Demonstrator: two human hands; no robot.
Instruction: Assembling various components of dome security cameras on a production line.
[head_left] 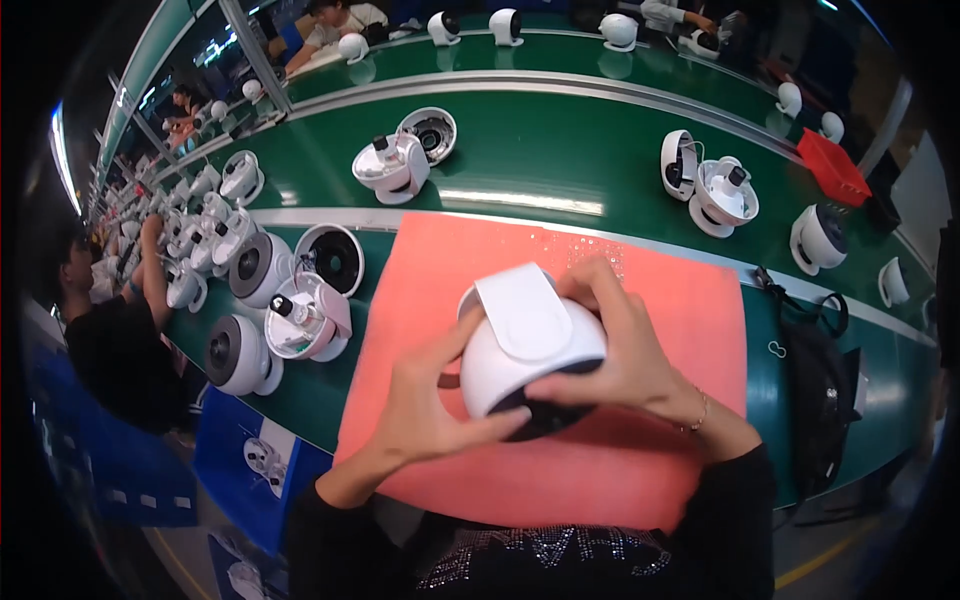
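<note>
A rounded white plastic device with a dark face (pixel 525 325) is held over one salmon-pink rectangular mat (pixel 695 330), between the left hand (pixel 425 400) and the right hand (pixel 630 350). Its sides are gripped by the curled fingers of both hands, the thumbs being laid near the dark face. Beyond the mat, two opened white devices (pixel 385 175) are borne by a glossy green belt (pixel 560 130); to its left, two closed dark-faced white devices (pixel 232 352) are grouped with one opened white device with a dark knob (pixel 310 335).
</note>
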